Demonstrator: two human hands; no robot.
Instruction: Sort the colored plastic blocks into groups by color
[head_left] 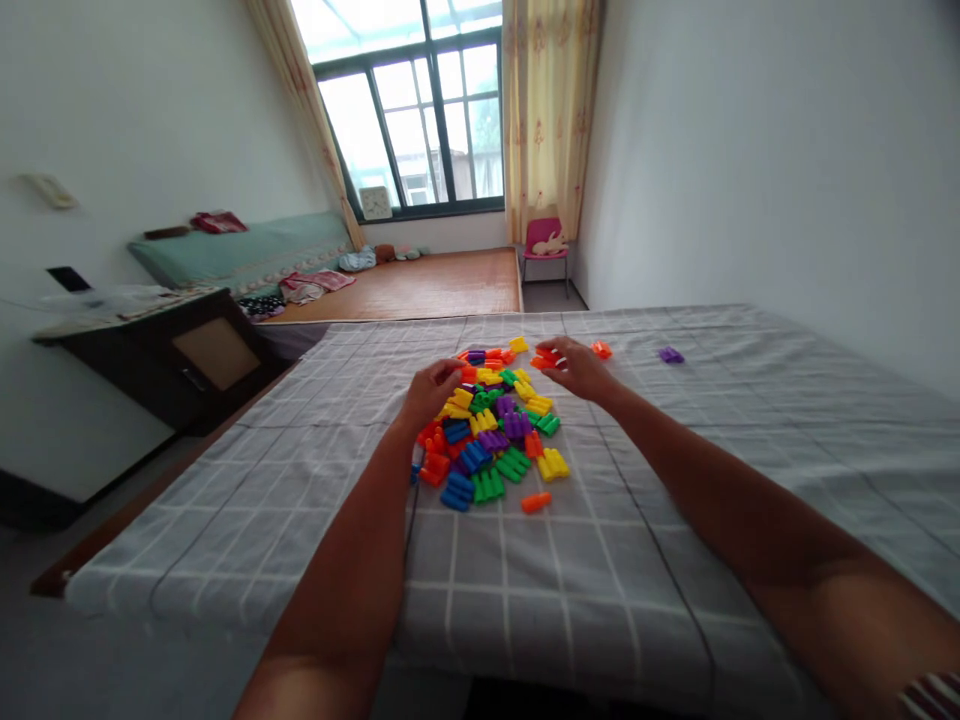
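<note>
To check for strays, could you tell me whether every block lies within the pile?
No, a purple block lies on the checked cloth, well right of the pile.

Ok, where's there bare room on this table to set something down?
The cloth is bare left of the left arm, between the nearest orange block and the near edge, and between the purple block and the right arm. It's crowded between the left hand and right hand and just nearer you, at the pile.
</note>
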